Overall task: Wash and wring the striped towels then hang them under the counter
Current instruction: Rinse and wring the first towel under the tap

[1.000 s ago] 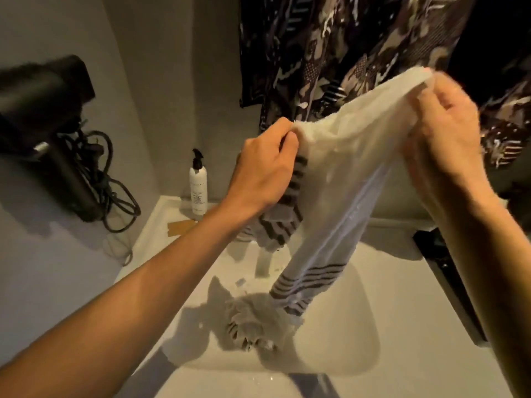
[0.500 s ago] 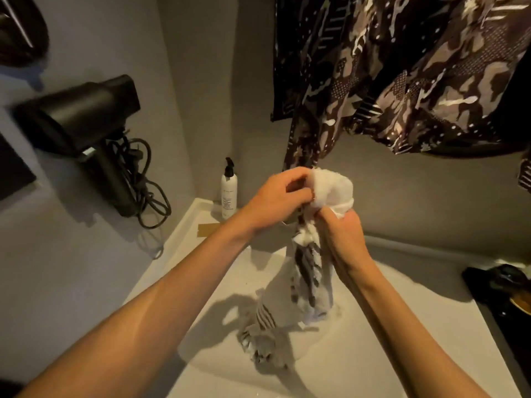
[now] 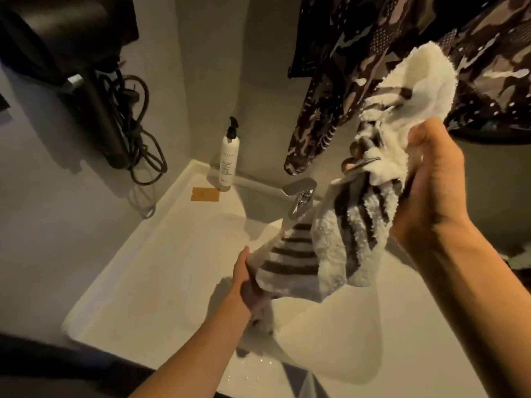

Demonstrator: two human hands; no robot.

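A white towel with dark stripes [image 3: 356,225] hangs bunched between my two hands above the white sink basin [image 3: 330,340]. My right hand [image 3: 431,191] grips its upper part, high at the right, with a white fold sticking up above the fist. My left hand [image 3: 248,285] grips the lower striped end, down near the basin's left side. More wet cloth trails below my left hand; what it is stays unclear. The chrome tap [image 3: 300,196] stands just behind the towel.
A white pump bottle [image 3: 229,158] stands at the counter's back left, beside a tan card [image 3: 205,194]. A black hair dryer with coiled cord [image 3: 94,90] hangs on the left wall. A patterned dark garment [image 3: 359,53] hangs overhead. The white counter [image 3: 161,268] surrounds the basin.
My hands were together at the towel's top. The left has dropped to the lower end while the right has lifted, stretching the towel out between them. The view has tilted.
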